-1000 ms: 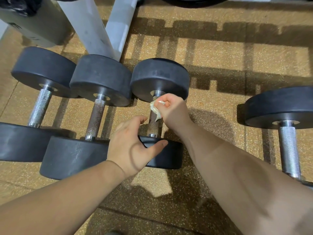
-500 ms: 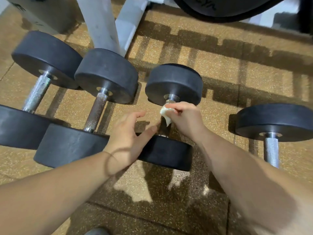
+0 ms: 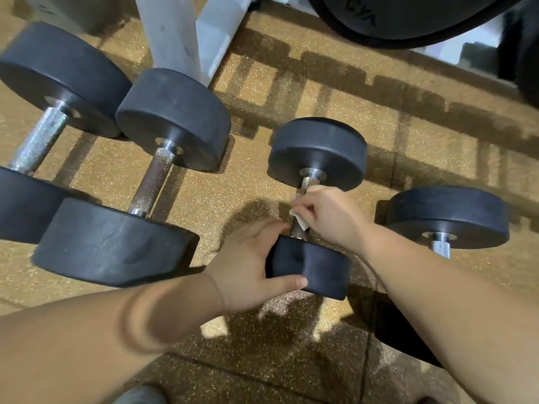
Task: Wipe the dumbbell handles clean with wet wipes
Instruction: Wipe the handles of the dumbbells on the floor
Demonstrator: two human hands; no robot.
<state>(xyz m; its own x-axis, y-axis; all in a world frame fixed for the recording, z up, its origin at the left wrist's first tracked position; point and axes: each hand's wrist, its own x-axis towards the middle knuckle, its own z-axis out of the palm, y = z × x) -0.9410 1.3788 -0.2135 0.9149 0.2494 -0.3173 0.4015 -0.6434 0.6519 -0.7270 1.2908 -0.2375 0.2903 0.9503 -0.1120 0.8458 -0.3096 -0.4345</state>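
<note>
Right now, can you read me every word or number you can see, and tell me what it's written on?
"GCYA": that is how the raised, tilted letters look on the big black round weight plate at the top; the start may be cut off.
Faint marks on the grey box at the top left: too blurred to read.
Black round-ended dumbbells with metal handles: no numbers or words show.

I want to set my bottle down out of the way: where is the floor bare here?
The widest bare floor lies beyond the held dumbbell and the right dumbbell, short of the weight plate. A smaller strip runs between the held dumbbell and the brown-handled dumbbell, which crowds the leftmost dumbbell by the white frame legs.
</note>
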